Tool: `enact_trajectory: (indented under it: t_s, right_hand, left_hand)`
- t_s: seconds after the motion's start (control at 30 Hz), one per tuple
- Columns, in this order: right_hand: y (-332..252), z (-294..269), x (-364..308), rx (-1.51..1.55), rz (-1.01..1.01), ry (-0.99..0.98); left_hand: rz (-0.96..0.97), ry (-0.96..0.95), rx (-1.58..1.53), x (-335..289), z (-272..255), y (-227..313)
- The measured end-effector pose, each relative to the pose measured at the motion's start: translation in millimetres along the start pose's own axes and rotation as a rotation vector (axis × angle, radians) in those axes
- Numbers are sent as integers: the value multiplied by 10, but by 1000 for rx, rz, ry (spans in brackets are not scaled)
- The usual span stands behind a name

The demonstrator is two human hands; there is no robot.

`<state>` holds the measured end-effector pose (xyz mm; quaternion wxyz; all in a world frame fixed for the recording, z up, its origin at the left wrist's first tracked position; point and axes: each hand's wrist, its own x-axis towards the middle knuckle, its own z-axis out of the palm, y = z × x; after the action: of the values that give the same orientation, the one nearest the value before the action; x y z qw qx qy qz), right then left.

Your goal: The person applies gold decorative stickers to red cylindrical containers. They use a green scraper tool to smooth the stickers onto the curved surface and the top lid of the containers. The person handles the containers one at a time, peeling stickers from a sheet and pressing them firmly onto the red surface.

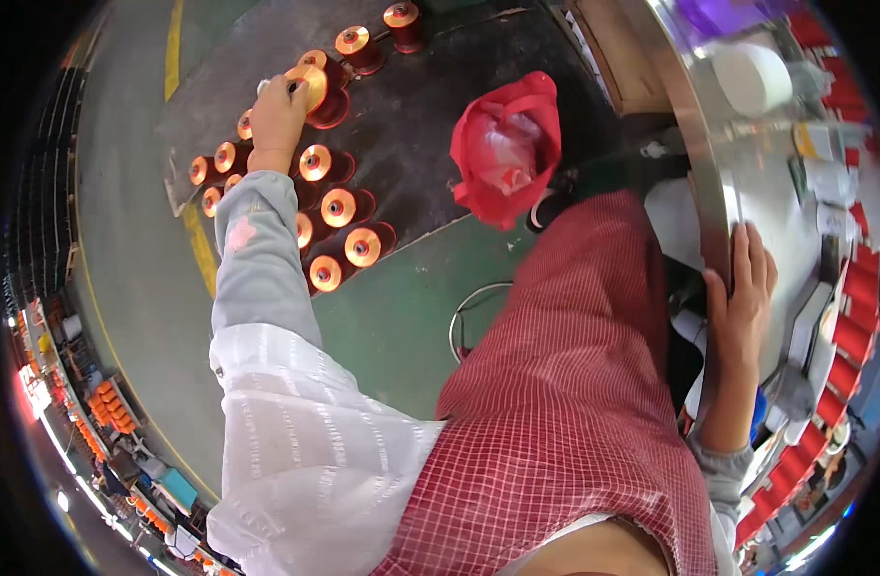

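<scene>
a coppery spool [311,88] is held by its upper end in the left hand [277,120], among other spools [339,206] on a dark board [411,154]; whether it is lifted cannot be told. the step appears to be a pick-up, the next move calling for a firm grip clear of neighbours. beyond a red bag [471,125], the right hand [743,322] rests, fingers extended and empty, at a metal worktop's [737,168] edge.
</scene>
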<state>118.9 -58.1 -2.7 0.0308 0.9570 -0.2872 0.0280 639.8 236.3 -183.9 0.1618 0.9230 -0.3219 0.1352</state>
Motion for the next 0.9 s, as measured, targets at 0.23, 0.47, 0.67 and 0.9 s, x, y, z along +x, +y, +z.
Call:
enact_trajectory:
  t_s: [0.23,0.47,0.67,0.9]
  right_hand:
    - [7,113,91,-116,-25,-56]
    - [18,113,75,-152,-9,-87]
    - [36,99,44,-170,18,-117]
    - [-87,120,14,-77,79,-65]
  left_hand:
    - [-359,-118,90,-46,1319,-1216]
    - [-122,-375,555,-252,2043,-1897]
    - [-385,-521,632,-403,2385,-2051]
    - [-617,-174,276,-256,1781,-830]
